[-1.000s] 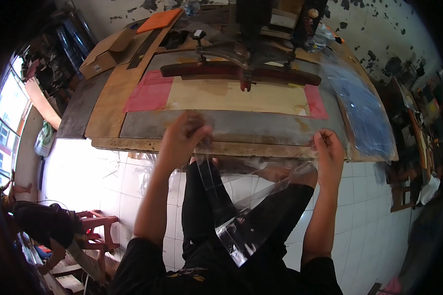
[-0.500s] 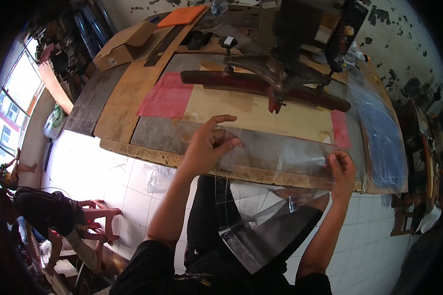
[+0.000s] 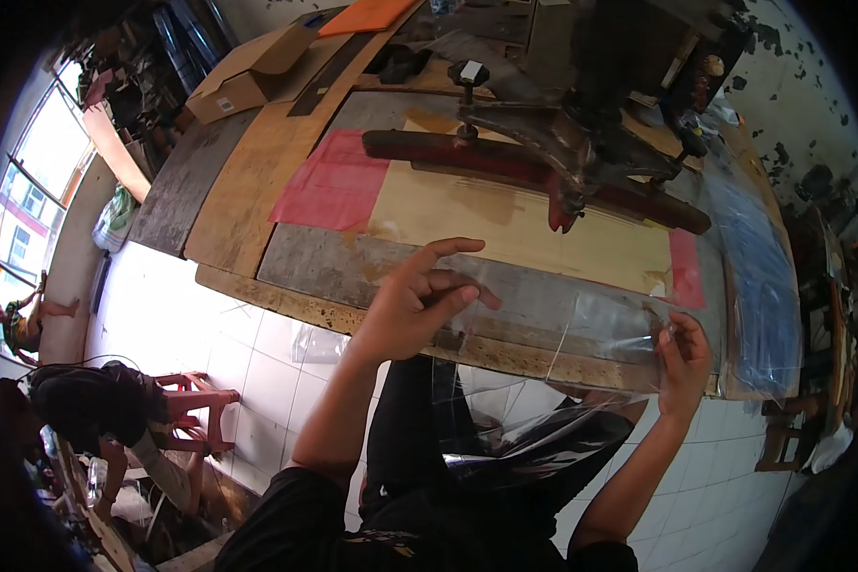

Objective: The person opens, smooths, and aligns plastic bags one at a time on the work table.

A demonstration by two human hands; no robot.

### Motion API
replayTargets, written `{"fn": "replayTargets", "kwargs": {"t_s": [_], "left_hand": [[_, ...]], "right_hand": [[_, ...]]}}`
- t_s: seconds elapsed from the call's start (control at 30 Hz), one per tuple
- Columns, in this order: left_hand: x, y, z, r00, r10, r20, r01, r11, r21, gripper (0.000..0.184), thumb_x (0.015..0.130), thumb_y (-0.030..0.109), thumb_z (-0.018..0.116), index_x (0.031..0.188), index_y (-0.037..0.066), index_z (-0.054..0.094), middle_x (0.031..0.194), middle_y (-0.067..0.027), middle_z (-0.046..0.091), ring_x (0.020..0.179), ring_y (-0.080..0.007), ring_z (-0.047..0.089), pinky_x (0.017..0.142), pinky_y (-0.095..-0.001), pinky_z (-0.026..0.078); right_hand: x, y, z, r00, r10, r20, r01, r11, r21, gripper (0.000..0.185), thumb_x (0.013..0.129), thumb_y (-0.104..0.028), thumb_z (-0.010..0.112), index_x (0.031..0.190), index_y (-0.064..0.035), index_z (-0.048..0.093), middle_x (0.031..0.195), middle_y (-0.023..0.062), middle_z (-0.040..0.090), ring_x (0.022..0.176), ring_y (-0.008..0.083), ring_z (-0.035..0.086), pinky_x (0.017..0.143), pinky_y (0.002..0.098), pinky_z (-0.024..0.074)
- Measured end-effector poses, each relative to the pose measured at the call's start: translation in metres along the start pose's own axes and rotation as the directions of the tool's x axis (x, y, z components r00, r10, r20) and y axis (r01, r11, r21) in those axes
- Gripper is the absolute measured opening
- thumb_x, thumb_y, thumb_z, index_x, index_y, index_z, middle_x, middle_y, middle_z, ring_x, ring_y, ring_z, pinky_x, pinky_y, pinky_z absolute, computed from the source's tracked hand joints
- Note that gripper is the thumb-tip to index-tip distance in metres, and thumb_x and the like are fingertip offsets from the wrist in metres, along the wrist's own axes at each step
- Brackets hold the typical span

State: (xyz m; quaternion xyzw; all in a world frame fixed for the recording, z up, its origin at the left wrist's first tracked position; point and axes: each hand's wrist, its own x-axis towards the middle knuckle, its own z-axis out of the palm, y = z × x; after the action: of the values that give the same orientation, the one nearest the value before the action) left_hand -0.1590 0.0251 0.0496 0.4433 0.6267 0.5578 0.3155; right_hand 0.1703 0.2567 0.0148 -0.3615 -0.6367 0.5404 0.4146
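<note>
A clear plastic sheet [image 3: 586,329] stretches between my two hands over the front edge of the worktable and droops toward my lap. My left hand [image 3: 405,305] pinches its left side between thumb and middle finger, with the index finger stretched out above. At the sheet's right side, my right hand [image 3: 684,360] has thumb and fingers pressed together on the edge. Beyond my hands lies a cream-coloured strip [image 3: 524,229] with a red piece [image 3: 329,181] at its left end. A dark red metal bar [image 3: 439,154] on a bracketed machine hangs above it.
A stack of clear plastic sheets [image 3: 758,276] lies at the table's right. An open cardboard box [image 3: 248,76] and an orange folder [image 3: 364,17] are at the back left. At lower left, a person [image 3: 95,405] in dark clothing is beside a red stool [image 3: 205,410].
The sheet's hanging lower part has swung up and back beneath my hands. Both hands appear slightly lower and further right as the view shifts. The left middle finger has straightened somewhat.
</note>
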Motion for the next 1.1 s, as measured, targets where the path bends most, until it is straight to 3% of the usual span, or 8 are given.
{"fn": "replayTargets", "kwargs": {"t_s": [0.1, 0.17, 0.27, 0.47, 0.83, 0.97, 1.03, 1.1], "left_hand": [[0.000, 0.001, 0.001, 0.999, 0.036, 0.012, -0.036, 0.999, 0.024, 0.048, 0.106, 0.005, 0.062, 0.151, 0.003, 0.046, 0.105, -0.0079, 0.081, 0.100, -0.0072, 0.066, 0.093, -0.0275, 0.051], [0.001, 0.000, 0.002, 0.999, 0.036, 0.034, -0.031, 0.988, -0.149, 0.048, 0.106, 0.000, 0.058, 0.152, 0.002, 0.043, 0.107, -0.0131, 0.080, 0.100, -0.0100, 0.068, 0.092, -0.0291, 0.054], [0.001, 0.001, 0.002, 0.997, 0.045, 0.055, -0.035, 0.984, -0.175, 0.046, 0.106, -0.004, 0.055, 0.151, 0.000, 0.042, 0.109, -0.0173, 0.079, 0.098, -0.0126, 0.070, 0.088, -0.0300, 0.056], [0.002, -0.007, 0.001, 0.997, 0.039, 0.072, -0.020, 0.969, -0.245, 0.038, 0.107, -0.001, 0.056, 0.144, 0.000, 0.047, 0.108, -0.0160, 0.080, 0.092, -0.0125, 0.070, 0.086, -0.0291, 0.056], [0.000, 0.001, 0.002, 1.000, -0.001, 0.009, 0.001, 0.998, -0.067, 0.034, 0.107, 0.005, 0.059, 0.140, 0.001, 0.051, 0.107, -0.0119, 0.081, 0.082, -0.0082, 0.067, 0.077, -0.0235, 0.051], [0.000, 0.001, 0.004, 1.000, -0.012, -0.014, 0.009, 0.985, -0.172, 0.034, 0.107, 0.007, 0.061, 0.139, 0.001, 0.052, 0.106, -0.0110, 0.081, 0.074, -0.0070, 0.066, 0.070, -0.0206, 0.049], [0.001, -0.005, 0.002, 1.000, 0.016, -0.003, -0.016, 0.997, -0.082, 0.034, 0.107, 0.007, 0.060, 0.140, 0.001, 0.051, 0.107, -0.0116, 0.081, 0.078, -0.0077, 0.068, 0.070, -0.0209, 0.050], [0.000, -0.003, 0.004, 0.999, -0.005, -0.036, -0.001, 0.987, -0.161, 0.031, 0.108, 0.003, 0.058, 0.138, -0.002, 0.051, 0.107, -0.0172, 0.080, 0.080, -0.0111, 0.068, 0.074, -0.0260, 0.055]], "right_hand": [[-0.002, -0.005, 0.002, 1.000, 0.028, 0.004, -0.028, 0.999, 0.023, 0.033, 0.091, -0.012, 0.083, 0.120, -0.0005, 0.070, 0.097, -0.0039, 0.063, 0.085, 0.0054, 0.058, 0.079, 0.0204, 0.0444], [-0.001, -0.004, 0.000, 1.000, 0.024, 0.015, -0.024, 1.000, 0.018, 0.035, 0.092, -0.013, 0.082, 0.122, -0.0005, 0.069, 0.097, -0.0032, 0.064, 0.084, 0.0060, 0.057, 0.078, 0.0209, 0.0441], [-0.002, -0.005, 0.001, 1.000, 0.010, 0.025, -0.011, 1.000, 0.012, 0.036, 0.092, -0.014, 0.082, 0.123, -0.0006, 0.068, 0.098, -0.0027, 0.064, 0.084, 0.0061, 0.056, 0.078, 0.0209, 0.0433], [-0.002, -0.006, 0.001, 1.000, 0.005, 0.025, -0.005, 1.000, -0.004, 0.035, 0.093, -0.015, 0.082, 0.121, -0.0008, 0.069, 0.100, -0.0031, 0.064, 0.086, 0.0054, 0.054, 0.078, 0.0209, 0.0419], [-0.004, -0.016, 0.003, 1.000, -0.006, 0.020, 0.006, 1.000, -0.003, 0.035, 0.093, -0.017, 0.082, 0.123, -0.0013, 0.070, 0.100, -0.0018, 0.066, 0.087, 0.0071, 0.059, 0.078, 0.0221, 0.0464], [-0.005, -0.035, -0.004, 0.989, 0.021, 0.145, -0.006, 0.995, -0.101, 0.035, 0.094, -0.015, 0.080, 0.124, -0.0004, 0.071, 0.098, -0.0024, 0.064, 0.087, 0.0076, 0.059, 0.076, 0.0236, 0.0483], [-0.006, -0.044, -0.009, 0.971, 0.028, 0.237, -0.002, 0.994, -0.108, 0.031, 0.095, -0.011, 0.079, 0.123, 0.0001, 0.071, 0.096, -0.0022, 0.062, 0.086, 0.0074, 0.059, 0.077, 0.0233, 0.0481], [-0.007, -0.053, -0.013, 0.968, -0.018, 0.252, 0.048, 0.993, -0.111, 0.029, 0.094, -0.006, 0.078, 0.121, 0.0011, 0.071, 0.096, -0.0011, 0.061, 0.086, 0.0074, 0.060, 0.078, 0.0236, 0.0480]]}}
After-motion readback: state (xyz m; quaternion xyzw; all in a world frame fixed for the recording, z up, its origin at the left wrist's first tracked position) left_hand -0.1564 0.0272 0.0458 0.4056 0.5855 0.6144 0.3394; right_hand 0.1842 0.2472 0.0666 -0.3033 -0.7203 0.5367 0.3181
